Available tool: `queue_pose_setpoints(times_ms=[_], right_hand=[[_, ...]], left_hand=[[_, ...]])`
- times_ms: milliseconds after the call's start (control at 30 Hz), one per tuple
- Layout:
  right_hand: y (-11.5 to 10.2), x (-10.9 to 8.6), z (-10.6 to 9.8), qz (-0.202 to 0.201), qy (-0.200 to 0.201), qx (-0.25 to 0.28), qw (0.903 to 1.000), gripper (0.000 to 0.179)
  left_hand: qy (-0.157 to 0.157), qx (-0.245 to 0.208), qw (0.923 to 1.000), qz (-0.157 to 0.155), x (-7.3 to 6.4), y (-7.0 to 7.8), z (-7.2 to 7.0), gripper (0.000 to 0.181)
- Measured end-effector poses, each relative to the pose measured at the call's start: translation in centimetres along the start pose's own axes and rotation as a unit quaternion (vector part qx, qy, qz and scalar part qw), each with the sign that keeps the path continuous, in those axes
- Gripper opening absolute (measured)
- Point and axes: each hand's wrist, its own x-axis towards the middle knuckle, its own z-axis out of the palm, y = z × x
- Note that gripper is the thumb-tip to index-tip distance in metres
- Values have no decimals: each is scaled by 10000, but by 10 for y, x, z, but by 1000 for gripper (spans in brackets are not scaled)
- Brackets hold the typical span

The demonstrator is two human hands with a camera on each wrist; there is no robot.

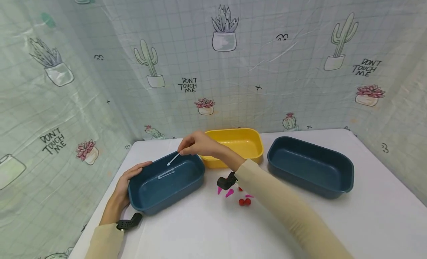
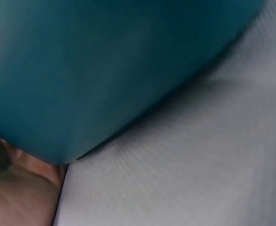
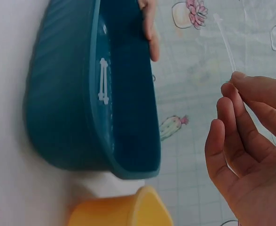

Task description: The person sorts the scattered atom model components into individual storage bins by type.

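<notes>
In the head view, my right hand [image 1: 197, 142] pinches a thin white stick [image 1: 173, 159] with a small knobbed end, over the left dark blue basin [image 1: 163, 203]. The right wrist view shows the stick [image 3: 226, 43] between thumb and forefinger, the other fingers loosely bent. Two similar white sticks [image 3: 103, 81] lie side by side on the basin's floor. My left hand [image 1: 128, 177] rests along the basin's left end, fingers extended at the rim and thumb hidden. Close up in the left wrist view, the palm [image 2: 20, 197] is against the basin's outer wall [image 2: 105, 70].
A yellow basin [image 1: 257, 140] stands behind, beside the left basin. Another dark blue basin [image 1: 347, 177] is at the right. Red balls [image 1: 247, 202] and small pink pieces [image 1: 229, 193] lie on the white table [image 1: 200, 233] below my right forearm. A cactus-print curtain [image 1: 267, 73] encloses the back and sides.
</notes>
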Motion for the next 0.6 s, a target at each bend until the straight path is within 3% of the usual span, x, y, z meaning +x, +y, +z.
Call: queue_pose_setpoints(times_ms=[267,600], right_hand=[[-8,23,17,-98,-144,11,9998,20],[-7,35,38,34,-36,175,9998,18]], left_hand=[[80,121,9999,-51,1,1,0,48],[237,280,9991,-229,2,0,0,49]])
